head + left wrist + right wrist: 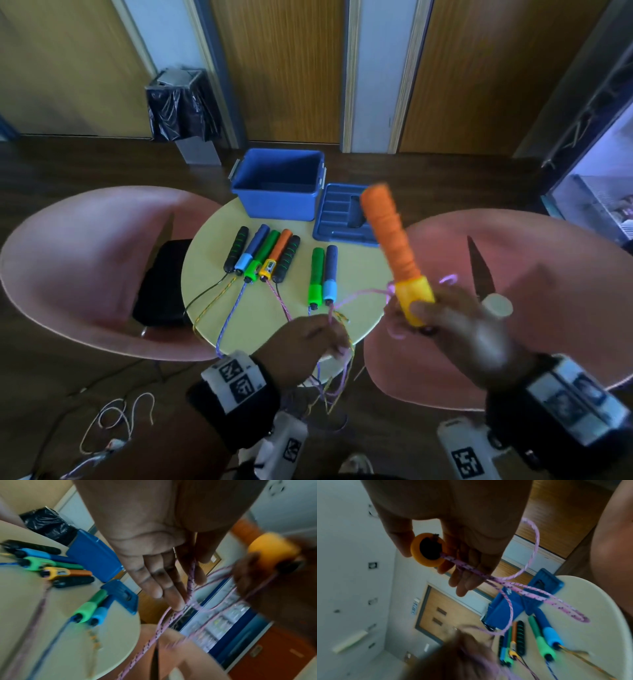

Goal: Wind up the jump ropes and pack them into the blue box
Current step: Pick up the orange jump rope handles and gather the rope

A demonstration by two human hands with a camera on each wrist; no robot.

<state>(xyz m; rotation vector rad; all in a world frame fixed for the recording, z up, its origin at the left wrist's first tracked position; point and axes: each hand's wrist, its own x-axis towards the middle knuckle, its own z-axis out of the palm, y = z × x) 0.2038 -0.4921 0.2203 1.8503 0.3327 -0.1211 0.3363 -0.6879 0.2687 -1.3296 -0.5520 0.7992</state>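
My right hand [442,320] grips an orange jump-rope handle [394,246] by its yellow end, holding it upright above the table's right edge. A pink rope [513,585] comes out of the handle's base [428,550] and loops toward my left hand [308,339], which pinches the pink rope [191,577] between its fingers near the table's front edge. The blue box [279,183] stands open at the back of the round yellow table [212,308], its lid [342,214] lying to its right. Several other handles [263,253] lie in a row, two more [323,274] beside them.
Ropes hang off the table's front edge toward the floor. Pink chairs [85,267] flank the table on both sides; the left one holds a black bag [161,284]. A bin with a black liner [181,106] stands by the wall. A white cord [116,421] lies on the floor.
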